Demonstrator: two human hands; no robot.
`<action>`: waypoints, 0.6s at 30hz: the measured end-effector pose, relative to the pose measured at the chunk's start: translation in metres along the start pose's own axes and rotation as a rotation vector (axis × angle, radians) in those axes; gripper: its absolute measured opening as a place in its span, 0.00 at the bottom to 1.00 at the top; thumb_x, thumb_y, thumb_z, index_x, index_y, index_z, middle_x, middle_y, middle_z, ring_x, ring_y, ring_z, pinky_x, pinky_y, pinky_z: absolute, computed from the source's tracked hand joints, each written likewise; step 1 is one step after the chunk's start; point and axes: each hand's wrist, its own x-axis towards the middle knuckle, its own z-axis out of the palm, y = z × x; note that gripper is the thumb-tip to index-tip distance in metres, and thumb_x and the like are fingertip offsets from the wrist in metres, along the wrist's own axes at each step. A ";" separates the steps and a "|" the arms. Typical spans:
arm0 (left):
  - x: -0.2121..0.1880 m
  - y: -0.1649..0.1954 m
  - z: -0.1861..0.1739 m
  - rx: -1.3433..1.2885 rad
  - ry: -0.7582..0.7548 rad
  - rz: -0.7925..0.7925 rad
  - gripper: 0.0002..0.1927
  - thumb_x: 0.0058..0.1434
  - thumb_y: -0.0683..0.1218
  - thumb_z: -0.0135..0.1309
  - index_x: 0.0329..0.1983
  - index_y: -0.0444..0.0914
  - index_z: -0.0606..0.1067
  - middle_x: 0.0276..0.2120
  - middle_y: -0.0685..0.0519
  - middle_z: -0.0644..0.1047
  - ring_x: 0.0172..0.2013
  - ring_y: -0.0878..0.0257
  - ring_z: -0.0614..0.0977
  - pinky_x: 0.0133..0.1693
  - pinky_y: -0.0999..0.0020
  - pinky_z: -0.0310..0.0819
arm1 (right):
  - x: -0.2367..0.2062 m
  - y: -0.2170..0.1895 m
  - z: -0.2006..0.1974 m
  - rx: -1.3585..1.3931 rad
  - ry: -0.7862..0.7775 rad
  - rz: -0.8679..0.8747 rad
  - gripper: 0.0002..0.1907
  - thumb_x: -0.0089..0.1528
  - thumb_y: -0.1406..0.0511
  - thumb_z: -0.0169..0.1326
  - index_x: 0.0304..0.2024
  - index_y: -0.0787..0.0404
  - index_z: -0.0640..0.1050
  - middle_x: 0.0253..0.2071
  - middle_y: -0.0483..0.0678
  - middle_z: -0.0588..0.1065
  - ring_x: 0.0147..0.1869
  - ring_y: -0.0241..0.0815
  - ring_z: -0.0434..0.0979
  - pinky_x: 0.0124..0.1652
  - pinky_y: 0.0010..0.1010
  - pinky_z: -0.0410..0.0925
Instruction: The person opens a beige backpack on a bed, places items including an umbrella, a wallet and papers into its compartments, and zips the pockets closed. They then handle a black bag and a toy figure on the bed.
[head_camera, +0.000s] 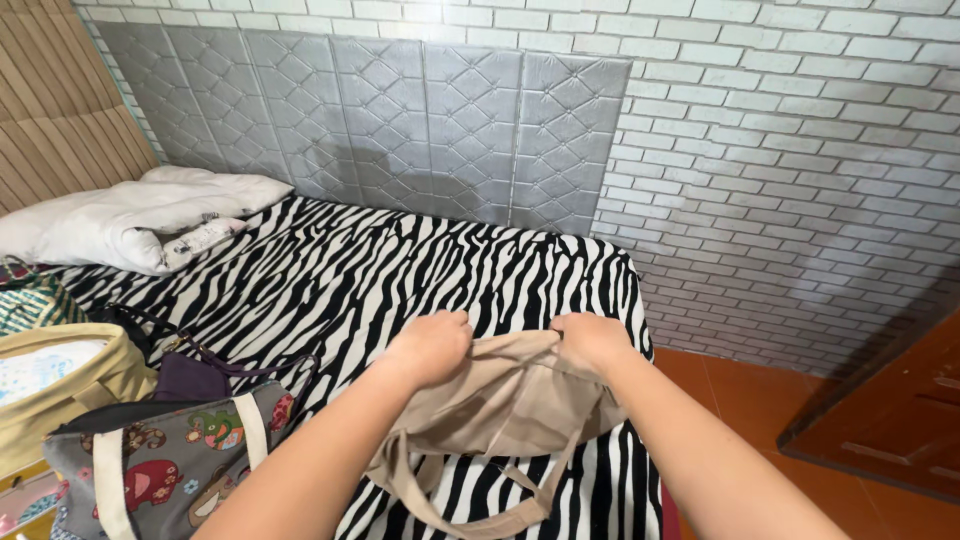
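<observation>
A beige cloth bag (510, 405) is gripped at its top edge over the bed (400, 270).
Soft and light by the look of it, it is best pinched at the rim, where left hand (432, 347) and right hand (590, 340) are closed; straps dangle below.

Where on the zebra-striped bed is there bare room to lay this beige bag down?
Free: the zebra-striped bedcover between the white pillow and both hands holding the beige cloth tote bag. Crowded: the near-left corner, with the grey animal-print bag and yellow bag.
</observation>
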 end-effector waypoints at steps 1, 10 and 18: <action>0.005 0.005 0.000 -0.012 -0.035 0.011 0.08 0.61 0.41 0.49 0.37 0.33 0.78 0.44 0.43 0.76 0.44 0.48 0.81 0.48 0.54 0.76 | 0.003 0.000 0.001 -0.051 0.014 -0.036 0.17 0.59 0.59 0.57 0.51 0.46 0.81 0.49 0.47 0.81 0.55 0.49 0.80 0.53 0.41 0.72; 0.028 0.042 -0.005 0.022 -0.195 0.107 0.10 0.60 0.42 0.51 0.41 0.33 0.79 0.48 0.42 0.75 0.46 0.47 0.82 0.47 0.54 0.78 | -0.017 -0.039 0.025 0.438 -0.063 -0.286 0.19 0.57 0.58 0.63 0.50 0.53 0.80 0.42 0.52 0.83 0.46 0.54 0.84 0.50 0.39 0.73; -0.010 0.028 -0.038 0.046 -0.111 0.108 0.10 0.62 0.41 0.47 0.40 0.32 0.78 0.45 0.43 0.75 0.43 0.47 0.82 0.46 0.54 0.77 | -0.039 -0.026 -0.003 0.153 0.106 -0.414 0.18 0.62 0.50 0.55 0.48 0.50 0.80 0.37 0.53 0.81 0.46 0.55 0.81 0.46 0.46 0.71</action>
